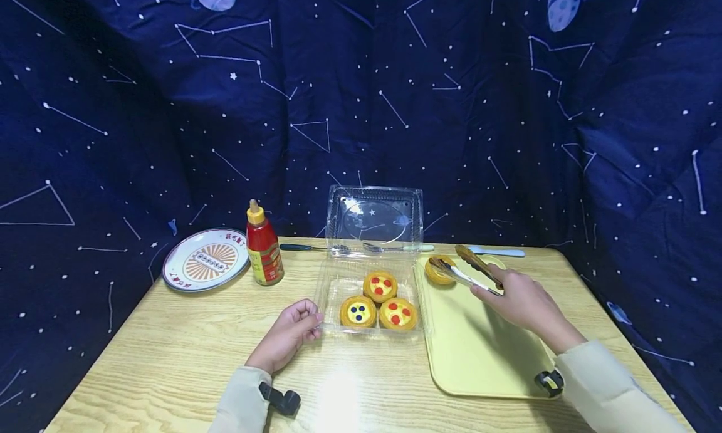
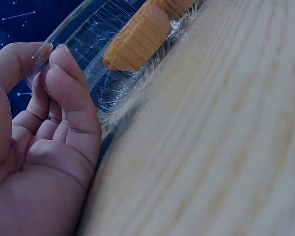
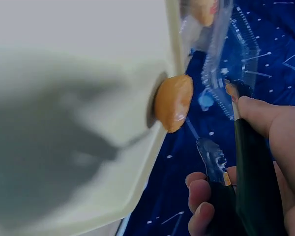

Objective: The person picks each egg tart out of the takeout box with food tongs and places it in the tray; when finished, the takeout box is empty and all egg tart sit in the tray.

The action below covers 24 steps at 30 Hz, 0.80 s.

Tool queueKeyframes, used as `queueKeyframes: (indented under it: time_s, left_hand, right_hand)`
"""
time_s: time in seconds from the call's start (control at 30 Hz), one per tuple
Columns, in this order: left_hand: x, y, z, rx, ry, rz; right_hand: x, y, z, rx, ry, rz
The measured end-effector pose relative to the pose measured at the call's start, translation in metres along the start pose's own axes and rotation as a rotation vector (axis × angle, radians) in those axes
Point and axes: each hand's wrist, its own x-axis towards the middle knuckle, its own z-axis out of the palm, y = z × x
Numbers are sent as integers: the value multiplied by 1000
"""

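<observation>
My left hand (image 1: 287, 334) pinches the front left corner of a clear plastic container (image 1: 337, 286) between thumb and fingers. In its base sit two egg tarts with red dots (image 1: 398, 314) and an egg tart with blue dots (image 1: 358, 312). Over the yellow tray (image 1: 474, 358), my right hand (image 1: 524, 302) grips dark-handled tongs (image 3: 255, 172). The tongs' arms are spread apart, one reaching over an egg tart (image 1: 435, 276) at the tray's far left corner. That tart's top is partly covered by the tongs in the head view; its side (image 3: 174, 103) shows in the right wrist view.
The container's lid (image 1: 375, 217) stands raised at the back. Behind it lie a dark-handled fork (image 1: 296, 247), a pale-handled utensil (image 1: 417, 248) and a light-blue one (image 1: 499, 252). A red sauce bottle (image 1: 264, 248) and a patterned plate (image 1: 207, 260) stand at the left.
</observation>
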Motion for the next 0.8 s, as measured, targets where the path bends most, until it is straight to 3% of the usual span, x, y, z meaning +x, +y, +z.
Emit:
queueKeyframes:
  time_s: [0.37, 0.8]
  left_hand:
    - [0, 2, -3, -9, 6, -12]
    - [-1, 3, 1, -1, 9, -13]
  right_hand:
    - [-10, -33, -9, 27, 47, -97]
    - [-7, -67, 9, 29, 18, -147]
